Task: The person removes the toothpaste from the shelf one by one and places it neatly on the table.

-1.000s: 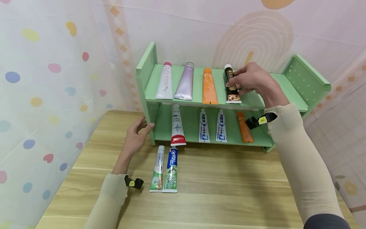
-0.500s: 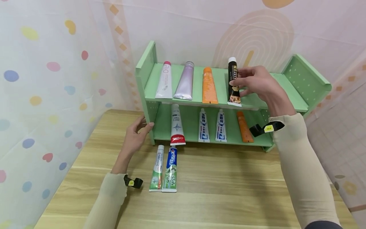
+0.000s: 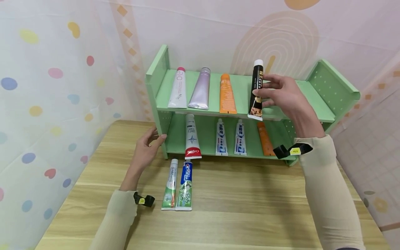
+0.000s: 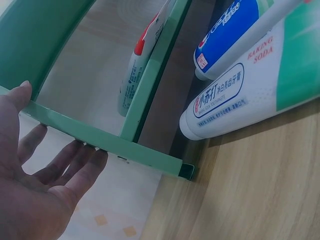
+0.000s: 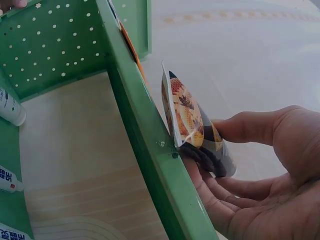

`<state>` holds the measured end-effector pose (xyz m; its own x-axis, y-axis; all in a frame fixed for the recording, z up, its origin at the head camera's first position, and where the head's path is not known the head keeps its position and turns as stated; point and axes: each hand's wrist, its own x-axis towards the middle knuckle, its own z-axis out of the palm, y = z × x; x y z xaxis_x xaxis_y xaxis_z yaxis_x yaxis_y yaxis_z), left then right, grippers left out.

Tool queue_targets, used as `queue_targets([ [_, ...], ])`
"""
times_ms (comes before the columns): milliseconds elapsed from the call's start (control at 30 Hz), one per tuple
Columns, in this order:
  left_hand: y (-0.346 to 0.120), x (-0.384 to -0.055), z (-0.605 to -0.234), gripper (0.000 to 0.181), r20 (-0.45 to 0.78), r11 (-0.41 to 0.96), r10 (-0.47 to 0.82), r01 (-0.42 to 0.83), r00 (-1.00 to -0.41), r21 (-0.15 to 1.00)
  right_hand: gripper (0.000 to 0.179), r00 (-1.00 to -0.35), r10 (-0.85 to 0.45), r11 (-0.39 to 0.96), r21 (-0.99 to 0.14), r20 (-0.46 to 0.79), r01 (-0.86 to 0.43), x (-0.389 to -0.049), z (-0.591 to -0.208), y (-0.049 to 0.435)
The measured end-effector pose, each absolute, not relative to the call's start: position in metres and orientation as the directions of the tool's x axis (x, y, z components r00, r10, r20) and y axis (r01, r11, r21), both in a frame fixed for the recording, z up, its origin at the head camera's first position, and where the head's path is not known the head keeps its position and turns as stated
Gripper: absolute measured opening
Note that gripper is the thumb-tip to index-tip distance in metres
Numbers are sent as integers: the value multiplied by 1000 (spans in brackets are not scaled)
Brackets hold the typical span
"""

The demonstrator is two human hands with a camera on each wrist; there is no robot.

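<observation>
"Where is the black tube [image 3: 257,90]?"

"Over the upper board of our green shelf [image 3: 318,99], right of the orange tube [image 3: 227,95]. Our right hand [image 3: 282,93] pinches it between thumb and fingers, with its flat end out over the near edge. We can't tell whether it touches the board."

"What worries us there?"

"That flat end. If we draw it low, it may catch the edge and twist out of our light pinch, then drop to the table [image 3: 250,194]. A swing left could knock the orange tube."

"And our left hand [image 3: 147,147]?"

"It holds the shelf's left side panel loosely, thumb and fingertips on it. A hard push could jolt everything, and the Colgate tube [image 3: 192,137], poking past the lower board's near edge, would probably slide off first."
</observation>
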<state>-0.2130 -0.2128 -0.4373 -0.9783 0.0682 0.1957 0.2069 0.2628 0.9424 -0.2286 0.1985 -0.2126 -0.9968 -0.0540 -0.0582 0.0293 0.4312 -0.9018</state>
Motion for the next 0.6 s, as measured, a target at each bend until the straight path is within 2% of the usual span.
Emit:
queue_targets([
  [600, -212, -212, -437, 58, 208, 269, 66, 218, -976, 938, 75, -993, -3, 329, -938, 115, -109, -200, -231, 199],
])
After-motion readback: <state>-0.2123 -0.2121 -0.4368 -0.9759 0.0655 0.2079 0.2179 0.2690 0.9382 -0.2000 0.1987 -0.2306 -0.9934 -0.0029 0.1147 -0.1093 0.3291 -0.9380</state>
